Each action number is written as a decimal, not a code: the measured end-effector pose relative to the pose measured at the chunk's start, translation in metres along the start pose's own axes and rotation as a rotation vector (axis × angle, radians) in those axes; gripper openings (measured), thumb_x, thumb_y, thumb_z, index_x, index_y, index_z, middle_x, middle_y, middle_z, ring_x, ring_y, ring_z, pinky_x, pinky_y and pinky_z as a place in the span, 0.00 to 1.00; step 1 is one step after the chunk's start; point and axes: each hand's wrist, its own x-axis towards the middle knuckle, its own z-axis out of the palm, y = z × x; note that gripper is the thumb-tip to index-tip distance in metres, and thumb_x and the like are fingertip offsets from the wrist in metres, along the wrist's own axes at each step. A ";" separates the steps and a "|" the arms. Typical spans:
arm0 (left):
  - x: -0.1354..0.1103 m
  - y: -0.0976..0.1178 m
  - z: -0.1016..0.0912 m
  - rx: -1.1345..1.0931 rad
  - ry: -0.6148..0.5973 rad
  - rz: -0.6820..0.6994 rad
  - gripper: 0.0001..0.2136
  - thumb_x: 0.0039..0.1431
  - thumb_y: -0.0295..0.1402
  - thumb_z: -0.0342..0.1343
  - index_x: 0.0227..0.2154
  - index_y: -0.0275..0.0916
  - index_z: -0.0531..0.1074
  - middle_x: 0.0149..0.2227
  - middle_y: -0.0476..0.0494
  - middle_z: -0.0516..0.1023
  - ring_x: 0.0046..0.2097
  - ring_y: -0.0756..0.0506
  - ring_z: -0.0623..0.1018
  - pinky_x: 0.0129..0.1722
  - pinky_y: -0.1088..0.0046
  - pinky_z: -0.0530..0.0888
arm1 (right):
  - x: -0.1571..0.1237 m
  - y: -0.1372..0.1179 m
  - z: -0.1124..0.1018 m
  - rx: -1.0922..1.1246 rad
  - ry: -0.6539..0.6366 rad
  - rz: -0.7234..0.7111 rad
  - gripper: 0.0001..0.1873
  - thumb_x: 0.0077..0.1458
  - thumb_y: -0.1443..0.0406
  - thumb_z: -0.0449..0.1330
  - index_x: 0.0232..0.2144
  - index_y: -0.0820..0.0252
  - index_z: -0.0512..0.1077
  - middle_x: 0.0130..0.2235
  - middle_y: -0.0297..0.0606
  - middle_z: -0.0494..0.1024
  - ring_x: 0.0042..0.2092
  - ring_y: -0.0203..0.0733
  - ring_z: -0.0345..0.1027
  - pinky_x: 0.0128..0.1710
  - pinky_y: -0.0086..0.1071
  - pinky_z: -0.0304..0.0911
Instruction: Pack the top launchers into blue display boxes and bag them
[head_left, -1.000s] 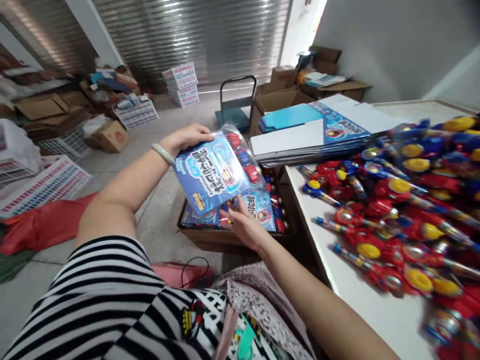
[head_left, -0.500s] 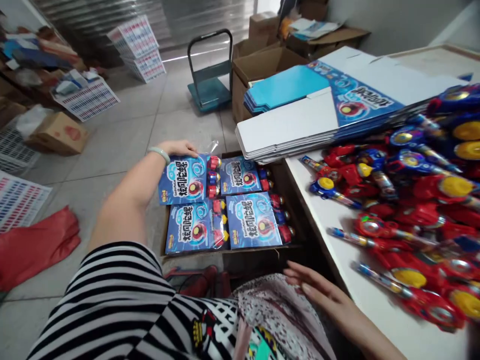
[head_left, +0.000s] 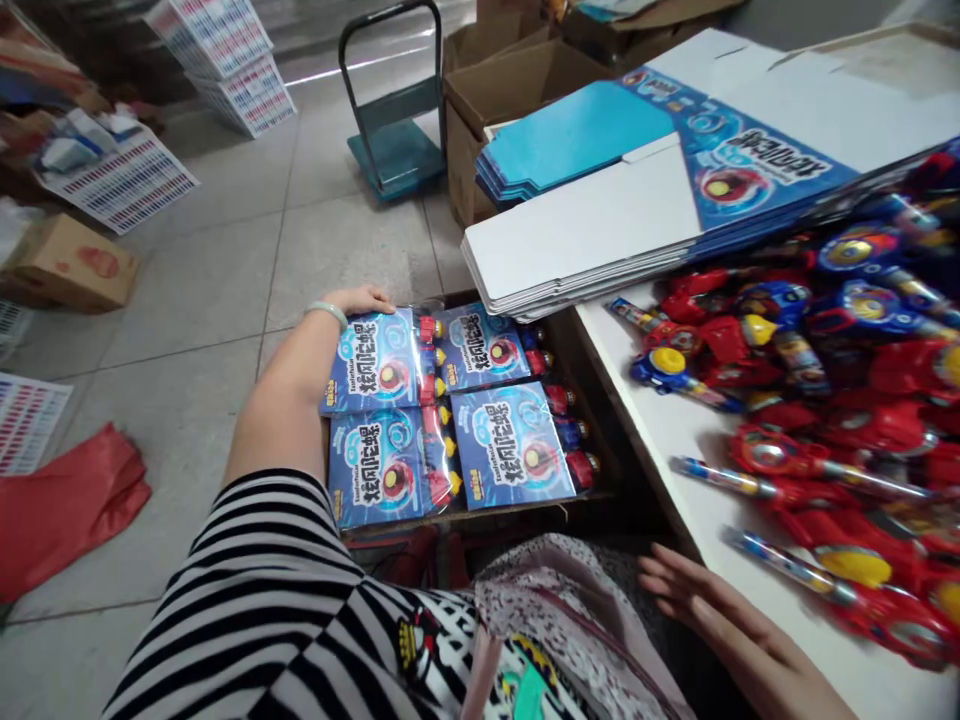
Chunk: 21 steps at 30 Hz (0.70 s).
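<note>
At the far edge of a blue printed toy box (head_left: 369, 365) is my left hand (head_left: 364, 299), its fingers bent against that edge and partly hidden behind it. This box, wrapped in clear film with red and blue toy pieces along its right side, sits in the far left of an open carton (head_left: 480, 512). Similar boxes fill the far right (head_left: 481, 345), near left (head_left: 377, 465) and near right (head_left: 510, 445) of the carton. My right hand (head_left: 712, 605) hovers by the table's near edge, fingers stretched out, holding nothing.
On the white table (head_left: 660, 440) lie a heap of red and blue spinning-top toys (head_left: 847, 430) and a stack of flat printed cardboard (head_left: 585, 230). Beyond stand a platform trolley (head_left: 397, 150) and a brown carton (head_left: 517, 90). White baskets (head_left: 124, 180) and a red cloth (head_left: 71, 495) are left.
The toy box under my left hand sits slightly lower and more level in the carton. My right hand has moved right, toward the table. The view has shifted a little.
</note>
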 end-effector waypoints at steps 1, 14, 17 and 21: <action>0.002 -0.009 0.006 0.033 0.045 -0.010 0.18 0.45 0.48 0.64 0.30 0.38 0.76 0.30 0.45 0.79 0.36 0.45 0.76 0.38 0.72 0.71 | 0.001 0.000 0.002 -0.006 -0.019 0.004 0.33 0.48 0.45 0.67 0.55 0.49 0.77 0.58 0.49 0.77 0.55 0.61 0.75 0.59 0.51 0.69; -0.013 -0.019 0.131 0.091 0.227 0.007 0.35 0.62 0.49 0.54 0.67 0.35 0.58 0.73 0.27 0.47 0.74 0.25 0.38 0.70 0.42 0.42 | -0.013 -0.007 -0.001 0.001 -0.011 -0.026 0.26 0.51 0.47 0.67 0.51 0.46 0.79 0.54 0.44 0.80 0.55 0.55 0.77 0.62 0.49 0.67; -0.004 0.009 0.120 -0.068 0.224 0.004 0.34 0.64 0.51 0.50 0.67 0.33 0.58 0.71 0.23 0.54 0.73 0.26 0.49 0.69 0.44 0.50 | -0.020 -0.001 0.001 -0.004 -0.022 -0.062 0.27 0.51 0.46 0.67 0.50 0.49 0.79 0.53 0.45 0.81 0.54 0.54 0.77 0.60 0.47 0.70; 0.003 0.082 0.122 -0.376 0.215 0.115 0.32 0.71 0.52 0.27 0.70 0.39 0.49 0.67 0.29 0.64 0.66 0.39 0.67 0.63 0.59 0.67 | -0.032 0.019 -0.007 -0.018 0.151 -0.175 0.30 0.52 0.43 0.65 0.50 0.53 0.79 0.48 0.47 0.83 0.51 0.53 0.79 0.58 0.45 0.71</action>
